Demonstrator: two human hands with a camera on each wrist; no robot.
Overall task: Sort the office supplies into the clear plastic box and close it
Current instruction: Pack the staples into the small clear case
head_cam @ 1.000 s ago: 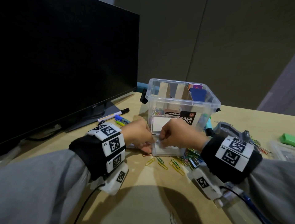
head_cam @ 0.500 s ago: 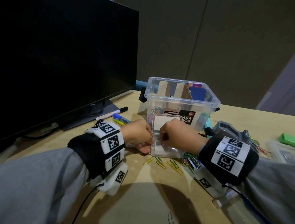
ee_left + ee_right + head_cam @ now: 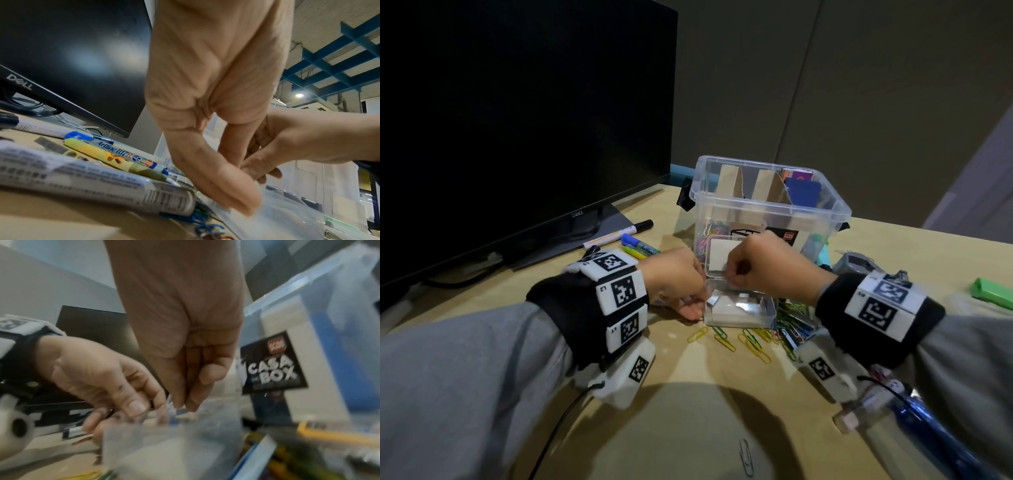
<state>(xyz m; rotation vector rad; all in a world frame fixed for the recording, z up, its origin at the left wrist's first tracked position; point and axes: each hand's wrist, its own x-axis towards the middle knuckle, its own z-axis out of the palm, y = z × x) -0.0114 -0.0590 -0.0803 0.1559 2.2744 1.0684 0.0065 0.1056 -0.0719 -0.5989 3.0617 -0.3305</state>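
Observation:
The big clear plastic box [image 3: 767,209] stands open at the back of the desk with cardboard dividers and supplies inside. In front of it lies a small clear hinged case [image 3: 739,310], its lid [image 3: 719,255] standing upright. My left hand [image 3: 690,301] grips the case's left edge between thumb and fingers [image 3: 244,199]. My right hand [image 3: 729,279] pinches at the lid's lower edge with thumb and forefinger [image 3: 179,400]; what lies between them is hidden. Loose coloured paper clips [image 3: 753,339] lie in front of the case.
A dark monitor [image 3: 517,120] fills the left. Markers [image 3: 640,247] and a black pen [image 3: 619,233] lie by its foot. A grey stapler [image 3: 856,263], a green item [image 3: 993,291] and a blue pen [image 3: 935,442] sit on the right. One clip [image 3: 745,457] lies near me.
Both hands have stayed on the small case. The right hand has lifted slightly toward the lid's lower edge, and more of the case's base now shows.

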